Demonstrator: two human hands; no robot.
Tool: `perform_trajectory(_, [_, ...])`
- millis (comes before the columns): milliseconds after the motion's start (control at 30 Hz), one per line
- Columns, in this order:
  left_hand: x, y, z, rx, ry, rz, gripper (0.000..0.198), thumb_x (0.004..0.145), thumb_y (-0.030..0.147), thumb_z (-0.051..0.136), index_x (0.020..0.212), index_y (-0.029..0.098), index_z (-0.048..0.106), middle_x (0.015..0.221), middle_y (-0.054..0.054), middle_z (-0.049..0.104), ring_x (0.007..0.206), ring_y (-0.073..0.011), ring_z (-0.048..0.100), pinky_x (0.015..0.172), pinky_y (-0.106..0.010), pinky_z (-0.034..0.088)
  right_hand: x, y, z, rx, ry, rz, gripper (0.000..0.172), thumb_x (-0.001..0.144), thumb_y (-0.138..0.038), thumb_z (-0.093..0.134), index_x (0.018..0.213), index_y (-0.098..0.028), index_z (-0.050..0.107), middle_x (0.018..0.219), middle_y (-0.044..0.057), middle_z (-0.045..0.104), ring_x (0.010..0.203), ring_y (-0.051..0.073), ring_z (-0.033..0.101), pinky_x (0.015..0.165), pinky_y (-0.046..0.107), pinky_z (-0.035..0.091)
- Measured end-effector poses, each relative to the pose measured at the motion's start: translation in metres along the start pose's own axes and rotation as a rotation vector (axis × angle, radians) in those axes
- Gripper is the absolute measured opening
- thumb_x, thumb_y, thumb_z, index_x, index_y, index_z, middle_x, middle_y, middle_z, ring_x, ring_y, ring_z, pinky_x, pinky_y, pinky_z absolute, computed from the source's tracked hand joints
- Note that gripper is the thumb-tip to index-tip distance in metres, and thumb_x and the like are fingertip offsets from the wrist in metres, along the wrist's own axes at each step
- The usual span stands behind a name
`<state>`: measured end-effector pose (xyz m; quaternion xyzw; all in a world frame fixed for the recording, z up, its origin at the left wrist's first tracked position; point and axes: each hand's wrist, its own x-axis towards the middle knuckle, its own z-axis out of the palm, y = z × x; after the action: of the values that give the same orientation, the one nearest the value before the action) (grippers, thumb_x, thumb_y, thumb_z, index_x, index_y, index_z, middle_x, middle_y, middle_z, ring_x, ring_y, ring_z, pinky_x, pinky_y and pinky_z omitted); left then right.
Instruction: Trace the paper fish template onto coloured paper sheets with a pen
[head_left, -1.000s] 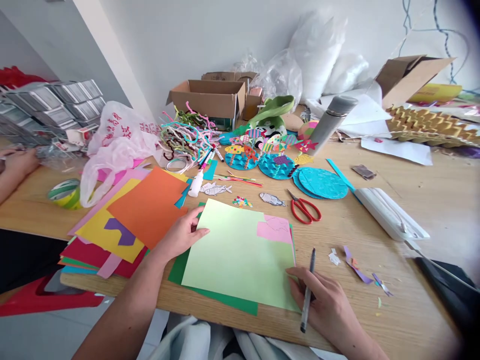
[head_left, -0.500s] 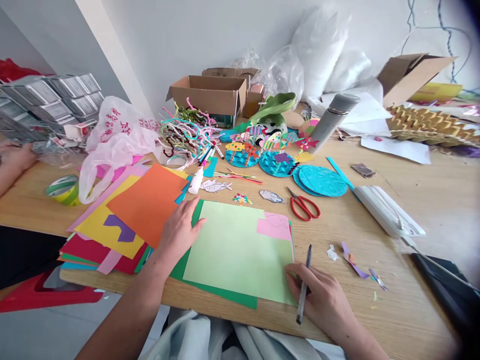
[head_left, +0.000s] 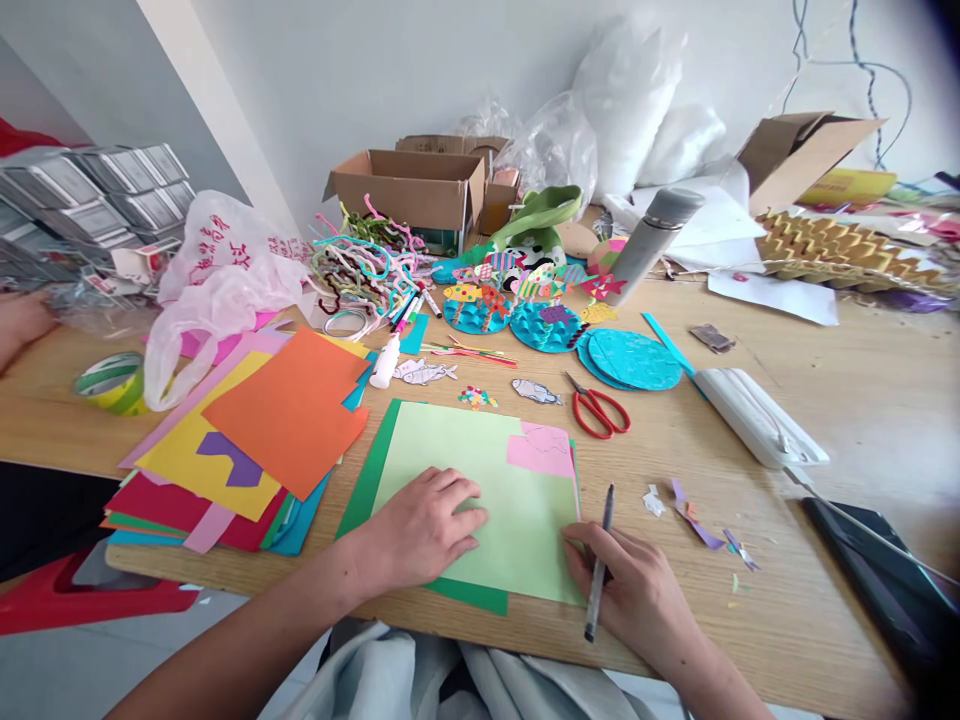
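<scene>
Pale green paper, one sheet [head_left: 517,530], lies on the table in front of the person, over one dark green sheet [head_left: 480,597]. One pink piece [head_left: 536,457] bearing a drawn outline rests at its upper right corner. The left hand [head_left: 424,525] is palm down on the pale green sheet, fingers loosely parted and gripping nothing. The right hand [head_left: 637,590] is closed around one pen [head_left: 599,575], its fingertips at the sheet's right edge.

Beyond the sheets are one pair of red-handled scissors [head_left: 600,412], one white bottle [head_left: 385,362] and three uncoloured paper fish: an overlapping pair [head_left: 426,372] beside the bottle and a single one [head_left: 536,391] near the scissors. Two bare blue discs [head_left: 634,360] overlap; next to them, two ridged blue discs [head_left: 546,328] carry colourful fish. One grey flask [head_left: 654,250] leans behind.

One cardboard box [head_left: 405,200] stands with its top open, its inside hidden by the angle. What the red-lettered plastic bag [head_left: 217,300] holds cannot be made out.
</scene>
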<state>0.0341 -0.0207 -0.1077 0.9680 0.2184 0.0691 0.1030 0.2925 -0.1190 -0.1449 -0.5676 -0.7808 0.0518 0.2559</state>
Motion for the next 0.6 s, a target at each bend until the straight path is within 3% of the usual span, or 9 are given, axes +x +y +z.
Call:
perform_trajectory(167, [-0.0001,-0.0018,0.0012,0.032,-0.006,0.006,0.012,0.089,0.027,0.057,0.098,0.020,0.059,0.111,-0.006,0.057,0.103,-0.0215,0.051,0.089,-0.038,0.040,-0.0011,-0.0004,-0.0005,0.033,0.024,0.013,0.008,0.086,-0.018,0.051,0.089,-0.018,0.059,0.059,-0.003,0.055,0.049,0.009,0.052,0.050,0.021,0.039])
perform_trajectory(267, [0.0002,-0.0011,0.0014,0.042,-0.007,0.004,0.012,0.089,0.027,0.057,0.099,0.020,0.058,0.111,-0.006,0.057,0.103,-0.0214,0.051,0.088,-0.037,0.040,-0.0022,-0.0011,-0.0027,0.063,0.144,0.074,0.010,0.085,-0.018,0.055,0.095,-0.018,0.057,0.056,-0.005,0.051,0.048,0.009,0.050,0.049,0.021,0.039])
perform_trajectory(367, [0.0007,0.0000,0.0012,0.056,-0.001,0.005,0.012,0.089,0.027,0.056,0.098,0.020,0.058,0.109,-0.006,0.058,0.102,-0.0211,0.051,0.087,-0.036,0.040,-0.0021,-0.0012,-0.0060,0.091,0.249,0.106,0.016,0.083,-0.017,0.058,0.099,-0.020,0.056,0.066,-0.001,0.056,0.058,0.012,0.055,0.056,0.024,0.045])
perform_trajectory(467, [0.0014,0.0010,-0.0003,0.070,-0.024,0.002,0.011,0.089,0.027,0.057,0.097,0.020,0.057,0.109,-0.006,0.057,0.102,-0.0210,0.051,0.087,-0.036,0.040,0.0004,-0.0001,-0.0081,0.119,0.178,0.005,0.022,0.082,-0.016,0.058,0.103,-0.021,0.056,0.082,0.005,0.063,0.082,0.020,0.060,0.069,0.032,0.049])
perform_trajectory(600, [0.0049,0.0029,-0.0061,0.091,-0.071,-0.004,0.011,0.087,0.026,0.059,0.096,0.020,0.057,0.106,-0.006,0.057,0.100,-0.0218,0.051,0.083,-0.036,0.040,0.0044,0.0016,-0.0078,0.119,0.087,-0.029,0.019,0.083,-0.014,0.058,0.100,-0.022,0.057,0.080,0.005,0.061,0.084,0.021,0.058,0.069,0.035,0.049])
